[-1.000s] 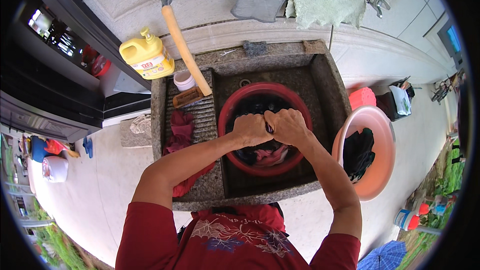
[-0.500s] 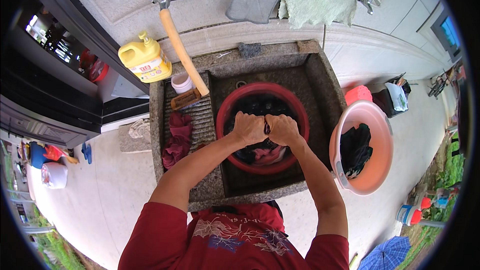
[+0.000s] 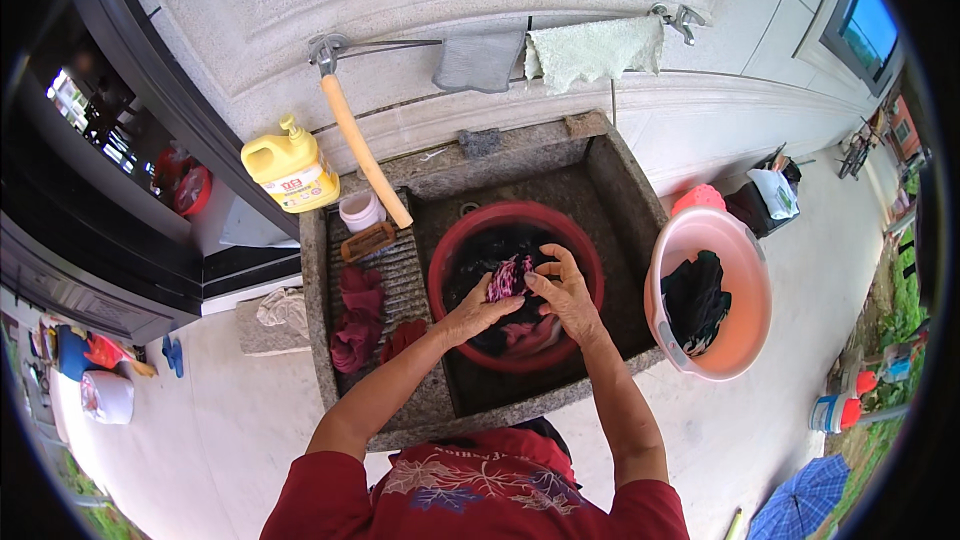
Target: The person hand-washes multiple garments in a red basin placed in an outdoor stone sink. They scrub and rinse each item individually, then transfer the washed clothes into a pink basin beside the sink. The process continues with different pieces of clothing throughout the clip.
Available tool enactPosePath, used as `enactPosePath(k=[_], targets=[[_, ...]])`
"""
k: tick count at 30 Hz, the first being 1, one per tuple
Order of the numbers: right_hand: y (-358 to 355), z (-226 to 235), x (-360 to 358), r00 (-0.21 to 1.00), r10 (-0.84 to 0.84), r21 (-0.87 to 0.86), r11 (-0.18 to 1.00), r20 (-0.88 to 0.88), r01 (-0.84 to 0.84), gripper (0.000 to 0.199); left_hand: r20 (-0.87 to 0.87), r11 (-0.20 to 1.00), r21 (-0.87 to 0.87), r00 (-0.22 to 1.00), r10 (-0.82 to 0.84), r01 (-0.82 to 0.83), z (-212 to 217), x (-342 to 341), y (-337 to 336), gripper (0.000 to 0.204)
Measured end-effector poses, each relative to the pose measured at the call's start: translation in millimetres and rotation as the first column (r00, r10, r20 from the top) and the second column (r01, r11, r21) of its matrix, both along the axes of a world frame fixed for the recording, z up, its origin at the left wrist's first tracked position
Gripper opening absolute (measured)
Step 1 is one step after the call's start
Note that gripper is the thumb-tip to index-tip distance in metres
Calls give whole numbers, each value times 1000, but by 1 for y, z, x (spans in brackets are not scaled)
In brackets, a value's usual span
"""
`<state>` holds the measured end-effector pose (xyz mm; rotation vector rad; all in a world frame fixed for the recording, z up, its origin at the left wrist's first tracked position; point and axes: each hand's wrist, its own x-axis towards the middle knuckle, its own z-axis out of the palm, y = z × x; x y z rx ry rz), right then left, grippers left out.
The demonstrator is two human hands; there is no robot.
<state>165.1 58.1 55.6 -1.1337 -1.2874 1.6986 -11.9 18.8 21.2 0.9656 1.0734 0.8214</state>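
Over a red basin [image 3: 515, 208] in a stone sink, my left hand [image 3: 480, 310] grips a bunched pink-and-black patterned cloth [image 3: 508, 278]. My right hand [image 3: 567, 298] is just to the right of that cloth, its fingers curved and spread apart; whether the thumb touches the fabric is hard to tell. Below both hands, dark wet laundry [image 3: 487, 248] and a pink garment [image 3: 530, 334] lie in the basin. The exact kind of the patterned cloth does not show.
A ribbed washboard side of the stone sink [image 3: 640, 190] holds maroon cloth [image 3: 357, 325], a wooden brush [image 3: 368, 241] and a white tub [image 3: 361, 210]. An orange hose [image 3: 365, 150] hangs there beside a yellow pump jug [image 3: 290, 172]. On the right stands a pink basin [image 3: 752, 310] with dark clothing.
My two fists have come apart. The right hand has opened its fingers, while the left keeps the patterned cloth, which now shows between the hands. The whole view has shifted slightly.
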Motion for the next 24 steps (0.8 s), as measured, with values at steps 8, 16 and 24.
enactPosePath(k=[8, 16, 24], targets=[[-39, -4, 14, 942, -122, 143, 974, -313, 174, 20, 683, 919, -339, 619, 388, -202, -4, -7, -13, 26], [-64, 33, 55, 756, -307, 43, 914, -579, 403, 13, 197, 906, 116, 903, 382, -408, 13, -20, -18, 30], [-73, 88, 52, 562, -652, 826, 555, 508, -102, 49, -205, 811, 570, 934, 293, -129, 74, -7, -36, 24]])
